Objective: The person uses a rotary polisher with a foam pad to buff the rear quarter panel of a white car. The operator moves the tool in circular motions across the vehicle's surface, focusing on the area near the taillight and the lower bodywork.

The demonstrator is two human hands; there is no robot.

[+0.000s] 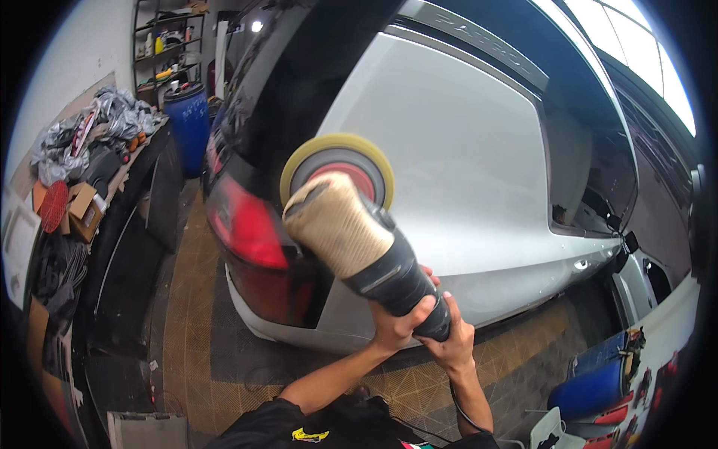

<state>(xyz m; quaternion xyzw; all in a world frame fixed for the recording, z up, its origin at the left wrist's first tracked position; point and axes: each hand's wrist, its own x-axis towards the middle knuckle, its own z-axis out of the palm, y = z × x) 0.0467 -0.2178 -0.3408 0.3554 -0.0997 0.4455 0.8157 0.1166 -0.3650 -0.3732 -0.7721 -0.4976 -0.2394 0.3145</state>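
Both of my hands are wrapped round the black body of a car polisher (374,258) with a tan cloth cover over its head. My left hand (399,323) grips the body from the left side. Behind it, my right hand (454,340) closes on the rear end. The polisher's round yellow-edged pad (336,142) is up against or just off the white rear side panel (441,142) of a car, beside the dark pillar; whether it touches I cannot tell. Left of the polisher is the car's red tail light (250,224). A dark cord runs down by my right forearm.
Along the left wall stands a bench heaped with silver plastic sheeting (105,123) and a cardboard box (84,209). A blue barrel (187,123) and a shelf rack (168,49) are beyond. Another blue barrel (591,393) and a pale chair (553,430) are at the lower right.
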